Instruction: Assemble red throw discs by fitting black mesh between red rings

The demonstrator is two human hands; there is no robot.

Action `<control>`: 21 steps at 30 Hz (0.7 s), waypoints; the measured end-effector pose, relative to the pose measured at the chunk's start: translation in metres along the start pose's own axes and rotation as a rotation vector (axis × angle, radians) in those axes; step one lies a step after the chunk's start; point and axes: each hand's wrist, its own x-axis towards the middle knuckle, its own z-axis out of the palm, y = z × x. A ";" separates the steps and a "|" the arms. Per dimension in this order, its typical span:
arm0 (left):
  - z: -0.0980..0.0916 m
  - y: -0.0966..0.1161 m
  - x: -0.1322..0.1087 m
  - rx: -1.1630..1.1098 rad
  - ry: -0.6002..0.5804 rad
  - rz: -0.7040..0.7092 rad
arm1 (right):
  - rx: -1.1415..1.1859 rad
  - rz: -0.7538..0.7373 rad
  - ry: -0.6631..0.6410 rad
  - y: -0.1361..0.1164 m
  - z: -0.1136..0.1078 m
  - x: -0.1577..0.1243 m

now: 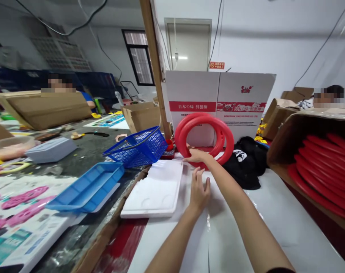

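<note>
Two or so glossy red rings [228,142] stand upright, overlapping, before a white carton. My right hand [197,155] is at the lower left of the front ring, with its thumb and fingers about the rim. Closer to me, my left hand [200,189] hovers over the white work surface, fingers apart and slightly curled, holding nothing. Left of it lies a white foam slab [158,187] with a broken edge. Black cloth [250,161] with a white print lies to the right of the rings.
On the right, an open cardboard box [283,151] holds several stacked red rings [326,170]. The printed white carton [246,91] stands at the back. Leftward are a blue basket [138,149], a blue tray [89,189] and a grey block [51,149]. Two people sit farther off.
</note>
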 end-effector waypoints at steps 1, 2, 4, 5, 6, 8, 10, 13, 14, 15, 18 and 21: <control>0.000 -0.001 0.000 0.005 0.009 -0.006 | -0.005 0.009 -0.002 -0.002 -0.004 -0.006; -0.001 -0.001 -0.001 0.011 0.020 -0.009 | -0.010 0.016 -0.001 -0.004 -0.009 -0.016; -0.001 0.000 -0.002 0.018 0.019 0.005 | -0.012 0.016 0.005 -0.010 -0.017 -0.052; 0.000 0.001 -0.002 0.029 0.002 0.020 | -0.008 0.005 0.009 -0.013 -0.020 -0.080; 0.001 0.002 -0.001 0.049 -0.026 0.040 | 0.006 -0.007 0.018 -0.017 -0.023 -0.115; 0.004 0.001 0.001 0.113 -0.109 0.085 | 0.043 -0.027 0.056 -0.021 -0.026 -0.208; 0.006 -0.002 0.004 0.187 -0.198 0.123 | 0.195 0.031 0.168 -0.019 -0.020 -0.325; 0.001 -0.005 0.009 0.218 -0.295 0.164 | 0.720 0.435 0.235 -0.009 0.024 -0.514; -0.001 -0.003 0.009 0.194 -0.317 0.181 | 0.947 0.556 0.247 -0.007 0.049 -0.572; -0.002 0.002 0.009 0.159 -0.330 0.187 | 1.154 0.637 0.302 -0.006 0.078 -0.623; 0.006 0.047 -0.009 0.100 -0.332 0.222 | 1.243 1.048 0.768 -0.007 0.166 -0.735; 0.027 0.141 -0.063 0.042 -0.408 0.256 | 1.161 1.320 0.792 -0.001 0.229 -0.800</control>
